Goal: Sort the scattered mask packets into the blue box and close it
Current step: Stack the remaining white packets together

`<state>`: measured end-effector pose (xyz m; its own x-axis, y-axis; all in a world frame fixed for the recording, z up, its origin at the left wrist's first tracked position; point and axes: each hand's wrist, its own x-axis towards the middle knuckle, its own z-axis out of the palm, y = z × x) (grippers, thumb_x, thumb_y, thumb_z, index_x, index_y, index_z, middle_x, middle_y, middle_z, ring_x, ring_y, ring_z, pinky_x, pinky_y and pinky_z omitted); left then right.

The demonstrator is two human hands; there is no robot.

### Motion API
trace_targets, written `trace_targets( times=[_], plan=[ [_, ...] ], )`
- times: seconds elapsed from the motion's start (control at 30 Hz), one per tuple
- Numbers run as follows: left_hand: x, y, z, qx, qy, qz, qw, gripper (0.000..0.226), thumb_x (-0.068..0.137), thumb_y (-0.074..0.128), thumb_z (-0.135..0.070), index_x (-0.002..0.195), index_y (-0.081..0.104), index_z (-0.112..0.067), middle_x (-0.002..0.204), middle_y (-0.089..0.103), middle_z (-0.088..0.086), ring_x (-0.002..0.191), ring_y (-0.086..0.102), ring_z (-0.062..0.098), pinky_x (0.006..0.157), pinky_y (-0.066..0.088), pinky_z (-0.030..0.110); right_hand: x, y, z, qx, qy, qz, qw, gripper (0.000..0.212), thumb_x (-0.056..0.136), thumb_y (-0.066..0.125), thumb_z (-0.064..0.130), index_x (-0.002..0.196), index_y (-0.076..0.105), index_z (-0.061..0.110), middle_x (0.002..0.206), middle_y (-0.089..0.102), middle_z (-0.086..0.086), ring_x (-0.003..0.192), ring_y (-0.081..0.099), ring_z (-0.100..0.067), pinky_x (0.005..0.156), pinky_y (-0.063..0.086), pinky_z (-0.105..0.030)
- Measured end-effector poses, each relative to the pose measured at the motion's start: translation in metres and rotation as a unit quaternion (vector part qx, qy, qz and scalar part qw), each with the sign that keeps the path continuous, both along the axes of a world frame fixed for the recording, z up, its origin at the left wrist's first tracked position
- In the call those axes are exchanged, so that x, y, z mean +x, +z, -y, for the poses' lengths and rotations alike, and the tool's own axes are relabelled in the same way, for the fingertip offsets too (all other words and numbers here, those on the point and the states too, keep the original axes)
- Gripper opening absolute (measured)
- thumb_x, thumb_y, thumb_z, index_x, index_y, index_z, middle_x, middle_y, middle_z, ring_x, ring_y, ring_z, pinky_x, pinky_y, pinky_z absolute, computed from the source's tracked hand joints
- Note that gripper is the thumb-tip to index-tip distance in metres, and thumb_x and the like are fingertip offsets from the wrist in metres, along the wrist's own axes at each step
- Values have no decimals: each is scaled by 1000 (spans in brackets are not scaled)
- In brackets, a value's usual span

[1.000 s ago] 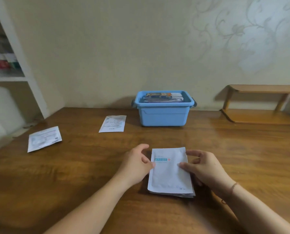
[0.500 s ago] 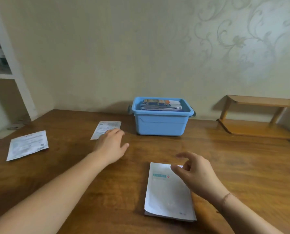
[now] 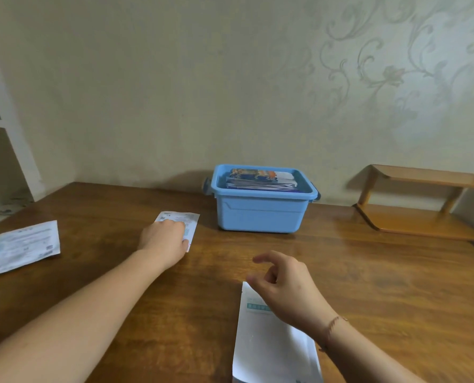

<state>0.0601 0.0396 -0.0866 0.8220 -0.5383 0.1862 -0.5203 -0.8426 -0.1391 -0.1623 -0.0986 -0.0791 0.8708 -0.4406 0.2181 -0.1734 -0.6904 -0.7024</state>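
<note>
My left hand [image 3: 165,240] lies on the printed mask packet [image 3: 184,223] left of centre, fingers bent over its near half and the thumb at its lower right edge; I cannot tell whether I have actually pinched it. My right hand [image 3: 288,286] hovers loosely curled, holding nothing, above the top of the white packet stack [image 3: 269,346] at the bottom of the frame. A third packet [image 3: 21,248] lies flat at the far left edge.

All of this sits on a brown wooden table [image 3: 382,294] with bare wood between the packets and to the right. Behind it is a pale wall [image 3: 175,92] with a floral pattern at upper right, a white shelf unit [image 3: 1,111] at the left edge, and a low wooden rack [image 3: 418,205] at right.

The blue box [image 3: 260,214] stands lidless near the table's far edge, centre frame, just right of my left hand, with packets [image 3: 260,179] stacked nearly to its rim.
</note>
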Motion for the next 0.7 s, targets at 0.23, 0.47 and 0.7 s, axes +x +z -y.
trace_targets(
  times=[0.23,0.47,0.7],
  plan=[
    [-47,4,-34,7,-35,-82,996,46,92,53,-58,119,68,-24,117,57,-7,110,55,16,82,52,31,0,-4,-20,-19,34,-4,999,32,87,64,42,114,64,26,70,62,8,67,59,-5,61,42,-11],
    [-151,4,-104,36,-177,-86,980,65,87,27,-68,120,62,-24,115,45,-10,119,44,12,94,47,32,28,-6,-60,-127,109,-55,984,30,89,58,24,117,65,18,104,64,0,98,56,-17,88,50,-31],
    [-186,3,-136,68,-208,-73,973,77,91,26,-72,141,46,-16,131,39,-3,125,33,18,103,37,35,76,-16,-86,-203,135,-197,950,27,92,51,38,105,62,18,117,56,-4,119,45,-26,100,42,-38]
  ],
)
